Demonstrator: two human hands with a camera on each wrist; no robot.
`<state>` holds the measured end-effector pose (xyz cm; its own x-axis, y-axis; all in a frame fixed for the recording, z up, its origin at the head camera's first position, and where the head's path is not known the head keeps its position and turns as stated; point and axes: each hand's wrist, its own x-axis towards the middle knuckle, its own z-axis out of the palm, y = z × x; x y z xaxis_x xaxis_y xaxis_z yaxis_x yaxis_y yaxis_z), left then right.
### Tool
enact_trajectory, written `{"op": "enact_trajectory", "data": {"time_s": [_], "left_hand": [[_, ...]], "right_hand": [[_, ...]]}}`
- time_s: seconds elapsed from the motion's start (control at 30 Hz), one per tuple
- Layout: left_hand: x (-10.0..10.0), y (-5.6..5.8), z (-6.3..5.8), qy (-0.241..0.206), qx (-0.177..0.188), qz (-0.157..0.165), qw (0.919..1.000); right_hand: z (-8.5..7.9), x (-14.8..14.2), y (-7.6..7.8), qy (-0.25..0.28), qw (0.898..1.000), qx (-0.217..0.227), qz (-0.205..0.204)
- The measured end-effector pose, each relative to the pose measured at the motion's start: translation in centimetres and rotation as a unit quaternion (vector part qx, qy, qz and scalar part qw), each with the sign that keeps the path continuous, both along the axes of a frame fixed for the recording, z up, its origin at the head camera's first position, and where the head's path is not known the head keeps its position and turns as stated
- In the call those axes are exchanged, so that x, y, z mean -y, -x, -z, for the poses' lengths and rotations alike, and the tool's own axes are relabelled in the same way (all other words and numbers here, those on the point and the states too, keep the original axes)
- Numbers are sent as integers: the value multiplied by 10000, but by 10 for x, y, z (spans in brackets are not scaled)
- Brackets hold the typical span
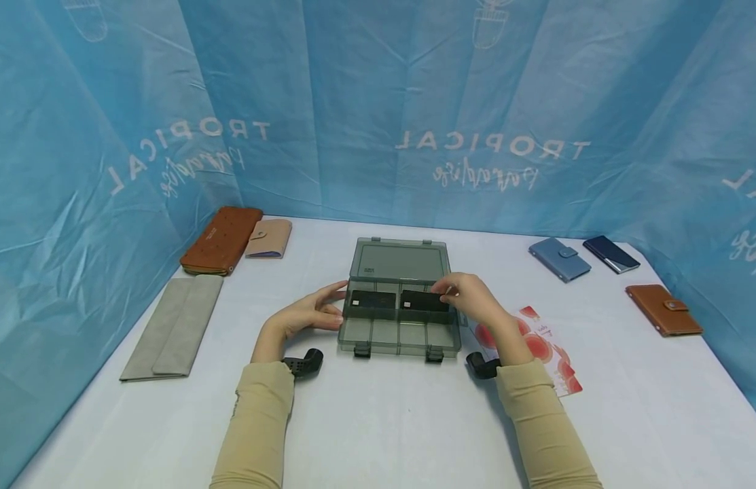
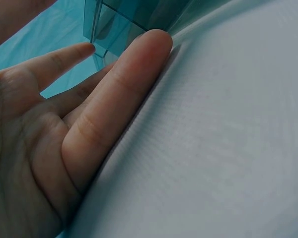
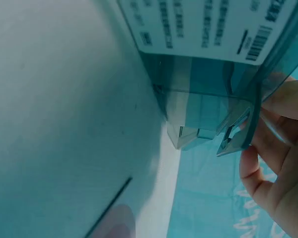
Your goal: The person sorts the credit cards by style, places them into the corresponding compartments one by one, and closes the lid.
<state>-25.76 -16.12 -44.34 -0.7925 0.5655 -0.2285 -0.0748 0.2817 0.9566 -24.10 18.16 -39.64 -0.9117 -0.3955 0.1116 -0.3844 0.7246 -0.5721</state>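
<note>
A translucent grey-green plastic box with several compartments stands in the middle with its lid folded back. Two black cards lie in its rear row: a left card and a right card, each with a small pale chip mark. My right hand reaches over the box's right wall and pinches the right end of the right card; in the right wrist view the box wall partly covers the fingertips. On the other side, my left hand rests against the box's left wall, thumb and fingers extended.
Patterned red-and-white cards lie beneath the right forearm. At left are a grey folder, a brown wallet and a beige card holder. At right sit a blue holder, a navy case and a brown holder.
</note>
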Motion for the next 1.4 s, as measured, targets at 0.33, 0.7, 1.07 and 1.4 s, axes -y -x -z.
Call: {"op": "enact_trajectory", "data": {"time_s": [0.33, 0.7, 1.07, 1.4], "left_hand": [[0, -1, -3, -11, 16, -18, 10000], [1, 1, -1, 31, -108, 51, 9999], [0, 1, -1, 52, -79, 39, 9999], [-1, 2, 0, -27, -106, 67, 9999]], "right_hand": [[3, 2, -1, -1047, 9897, -965, -122], [-9, -20, -2, -1, 9978, -639, -168], [-9, -82, -16, -756, 9964, 330, 205], [7, -96, -27, -1067, 9762, 1871, -259]]}}
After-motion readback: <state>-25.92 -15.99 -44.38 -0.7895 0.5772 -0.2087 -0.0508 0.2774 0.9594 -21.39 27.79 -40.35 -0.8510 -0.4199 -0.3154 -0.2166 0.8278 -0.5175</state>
